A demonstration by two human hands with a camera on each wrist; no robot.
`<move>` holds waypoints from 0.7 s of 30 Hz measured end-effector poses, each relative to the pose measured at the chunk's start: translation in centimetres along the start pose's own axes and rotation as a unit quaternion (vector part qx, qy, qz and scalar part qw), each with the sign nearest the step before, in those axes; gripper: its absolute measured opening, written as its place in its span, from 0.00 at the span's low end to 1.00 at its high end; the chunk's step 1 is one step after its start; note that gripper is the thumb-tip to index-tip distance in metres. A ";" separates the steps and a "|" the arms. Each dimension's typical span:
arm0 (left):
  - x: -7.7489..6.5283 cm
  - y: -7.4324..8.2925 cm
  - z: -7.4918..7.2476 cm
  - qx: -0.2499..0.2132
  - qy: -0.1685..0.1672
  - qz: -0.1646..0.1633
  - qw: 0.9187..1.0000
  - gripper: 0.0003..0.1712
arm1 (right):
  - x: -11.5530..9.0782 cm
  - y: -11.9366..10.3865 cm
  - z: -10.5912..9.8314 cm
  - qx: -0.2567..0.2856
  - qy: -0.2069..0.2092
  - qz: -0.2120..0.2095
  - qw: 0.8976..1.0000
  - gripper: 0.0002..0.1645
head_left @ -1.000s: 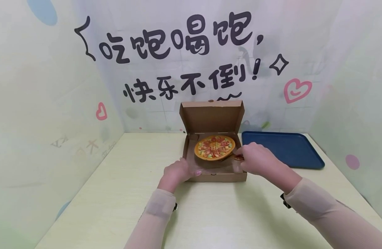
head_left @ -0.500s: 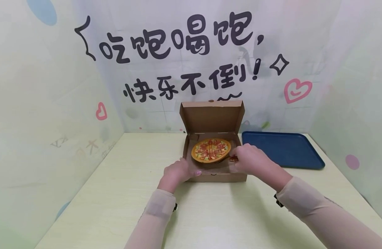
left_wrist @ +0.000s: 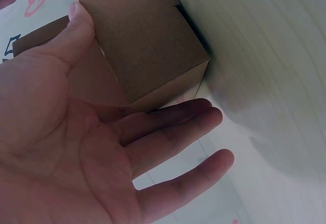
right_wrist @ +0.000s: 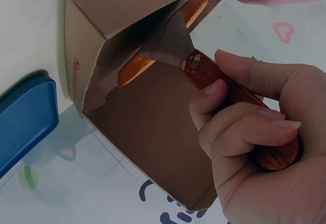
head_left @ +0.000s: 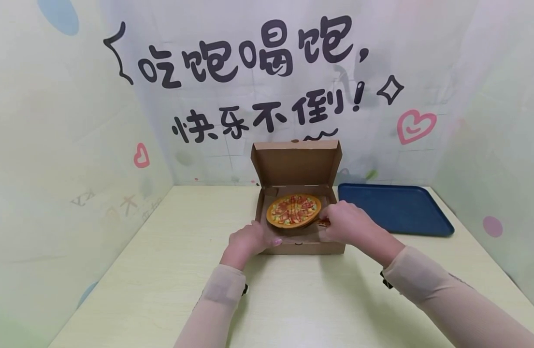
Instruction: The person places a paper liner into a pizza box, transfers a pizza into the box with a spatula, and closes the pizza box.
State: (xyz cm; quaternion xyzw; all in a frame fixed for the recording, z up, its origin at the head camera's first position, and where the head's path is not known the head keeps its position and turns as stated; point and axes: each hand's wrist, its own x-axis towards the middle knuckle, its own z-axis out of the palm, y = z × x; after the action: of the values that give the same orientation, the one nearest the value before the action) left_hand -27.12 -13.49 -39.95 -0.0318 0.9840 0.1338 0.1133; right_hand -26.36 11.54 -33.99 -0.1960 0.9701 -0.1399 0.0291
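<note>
An open cardboard pizza box stands with its lid raised, and a round pizza lies tilted inside it. My right hand grips the dark red wooden handle of a spatula, fingers curled around it. The spatula's flat metal blade is under the pizza, as the right wrist view shows. My left hand holds the box's front left corner, thumb over the wall. Its other fingers reach out along the outside of the box.
A blue tray lies on the table to the right of the box, partly behind my right hand. The pale table extends in front and to the left. A printed fabric backdrop rises behind the box.
My right hand has moved left with the spatula, and the pizza has shifted slightly left and toward me inside the box. The left hand and the box have stayed put.
</note>
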 end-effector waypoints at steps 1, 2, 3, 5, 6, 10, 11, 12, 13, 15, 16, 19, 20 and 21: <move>0.0 0.0 0.0 0.000 0.000 -0.001 1.000 0.64 | 0.0 -0.1 0.0 0.000 -0.001 0.000 1.000 0.08; 0.0 0.0 0.0 0.000 0.000 -0.001 1.000 0.64 | 0.0 -0.1 0.0 -0.001 -0.001 0.000 1.000 0.08; 0.0 0.0 0.0 0.000 0.000 -0.002 1.000 0.64 | 0.1 -0.1 0.0 -0.002 -0.003 0.002 1.000 0.08; 0.1 0.0 0.0 0.002 0.000 -0.002 1.000 0.64 | 0.1 -0.2 0.0 -0.002 -0.005 0.004 1.000 0.09; 0.1 0.0 0.1 0.004 0.000 -0.002 1.000 0.64 | 0.1 -0.2 0.1 -0.003 -0.005 0.004 1.000 0.10; 0.1 -0.1 0.1 0.005 -0.001 0.000 1.000 0.64 | 0.2 -0.1 0.1 -0.003 -0.010 0.009 1.000 0.13; 0.1 -0.1 0.0 0.005 -0.001 0.001 1.000 0.64 | 0.2 -0.1 0.1 -0.003 -0.011 0.010 1.000 0.13; 0.0 -0.1 0.0 0.005 -0.002 0.001 1.000 0.64 | 0.3 0.0 0.1 -0.003 -0.014 0.012 1.000 0.14; 0.0 -0.1 0.0 0.004 -0.002 0.002 1.000 0.64 | 0.3 0.0 0.1 -0.002 -0.016 0.014 1.000 0.15; -0.1 -0.1 0.0 0.003 -0.003 0.003 1.000 0.64 | 0.3 0.1 0.0 -0.001 -0.021 0.020 1.000 0.16; -0.1 0.0 0.0 0.003 -0.003 0.003 1.000 0.64 | 0.3 0.1 0.0 -0.002 -0.022 0.022 0.999 0.16; -0.2 0.0 -0.1 0.003 -0.002 0.004 1.000 0.64 | 0.4 0.1 -0.1 -0.005 -0.026 0.026 0.999 0.17; -0.3 0.0 -0.1 0.003 -0.002 0.004 1.000 0.64 | 0.4 0.1 -0.2 -0.007 -0.026 0.025 0.999 0.17; -0.3 0.0 -0.1 0.003 -0.002 0.004 1.000 0.64 | 0.4 0.0 -0.3 -0.010 -0.026 0.025 0.999 0.17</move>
State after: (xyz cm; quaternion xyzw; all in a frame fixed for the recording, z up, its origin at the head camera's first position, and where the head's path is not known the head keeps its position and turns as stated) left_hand -26.87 -13.53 -39.82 -0.0267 0.9843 0.1313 0.1151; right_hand -26.81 11.48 -33.74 -0.1754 0.9751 -0.1243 0.0555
